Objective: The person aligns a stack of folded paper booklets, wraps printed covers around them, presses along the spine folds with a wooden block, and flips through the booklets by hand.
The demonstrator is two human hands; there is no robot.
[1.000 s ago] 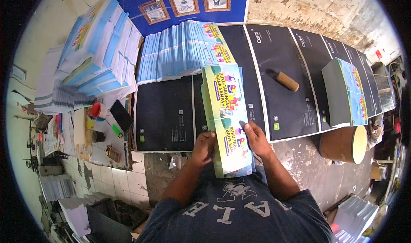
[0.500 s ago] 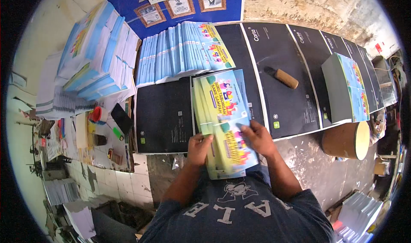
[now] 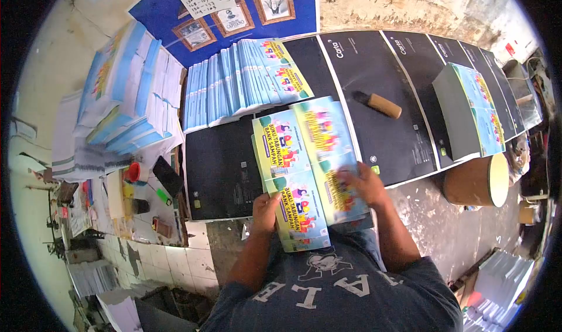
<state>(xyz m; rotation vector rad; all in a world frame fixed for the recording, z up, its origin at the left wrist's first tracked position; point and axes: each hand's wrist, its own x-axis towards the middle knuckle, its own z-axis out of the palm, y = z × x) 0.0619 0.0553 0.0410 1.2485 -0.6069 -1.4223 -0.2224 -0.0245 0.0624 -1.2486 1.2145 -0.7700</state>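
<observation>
Head view: the printed sheets, one fanned stack between the hands half a second ago, are now parted into a left batch (image 3: 287, 148) and a right batch (image 3: 328, 136) above the near edge of the black bench (image 3: 219, 156). Left hand (image 3: 266, 211) grips the left batch; right hand (image 3: 369, 186), blurred, grips the right batch's outer edge. Dark cup (image 3: 140, 206) stands on the side table (image 3: 142, 231); contents indistinct.

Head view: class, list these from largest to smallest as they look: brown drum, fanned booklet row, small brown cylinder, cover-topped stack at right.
1. Fanned booklet row
2. Cover-topped stack at right
3. Brown drum
4. Small brown cylinder
</observation>
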